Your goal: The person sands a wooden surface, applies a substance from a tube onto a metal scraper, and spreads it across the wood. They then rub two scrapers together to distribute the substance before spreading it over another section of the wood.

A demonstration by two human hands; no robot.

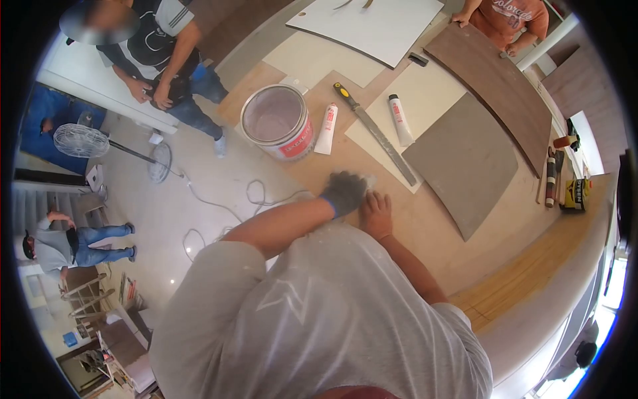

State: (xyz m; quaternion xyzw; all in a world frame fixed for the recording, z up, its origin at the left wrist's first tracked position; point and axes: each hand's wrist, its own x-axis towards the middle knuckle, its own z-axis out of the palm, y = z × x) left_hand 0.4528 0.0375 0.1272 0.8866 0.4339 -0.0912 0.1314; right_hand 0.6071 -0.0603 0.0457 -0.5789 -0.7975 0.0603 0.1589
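Note:
My left hand, in a dark grey glove with a blue cuff, is closed low over the tan work table. A small pale patch or piece shows at its fingertips, too indistinct to name. Close beside it my bare right hand rests on the surface with fingers stretched forward and slightly apart. Beyond the hands stands an open can with a red and white label. A white tube lies to its right. Further right are a long flat file with a yellow-black handle and a second, black-capped tube.
A grey sheet and a long brown panel lie to the right. A co-worker in an orange shirt touches the panel. Another person stands left of the table. A standing fan and loose cable are on the floor.

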